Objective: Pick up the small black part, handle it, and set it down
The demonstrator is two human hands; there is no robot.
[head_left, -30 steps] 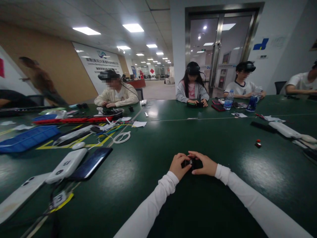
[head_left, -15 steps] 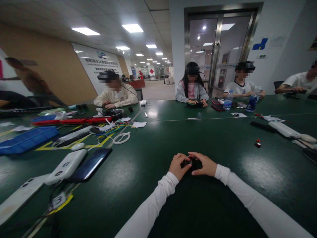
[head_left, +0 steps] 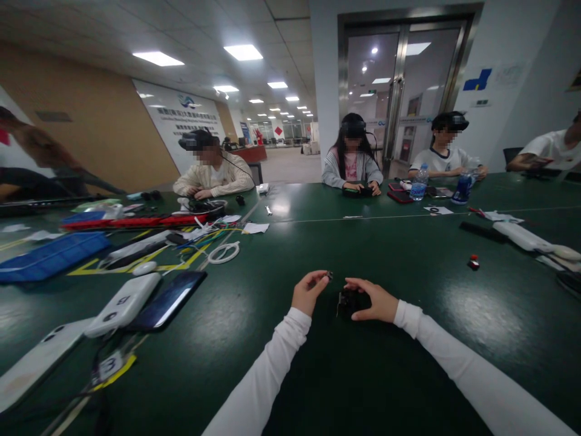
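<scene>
My left hand [head_left: 310, 290] is raised a little to the left, its thumb and fingertips pinched on a small dark piece [head_left: 329, 275] too small to name. My right hand [head_left: 377, 301] curves round a small black device [head_left: 348, 303] on the table, thumb at its near side and fingers at its far side. A thin pale strand hangs at the device's left edge. A gap separates the small piece from the device. Part of the device is hidden in the shade of my right hand.
On the green table [head_left: 272, 339], a dark phone [head_left: 170, 301], a white power bank [head_left: 122, 304] and a blue tray [head_left: 52, 255] lie left. A small red-and-black object [head_left: 473, 262] sits right. Several people sit across, near a water bottle [head_left: 418, 183].
My left hand has moved left and slightly up, away from the black device, with the small dark piece in its fingertips. My right hand stays round the device.
</scene>
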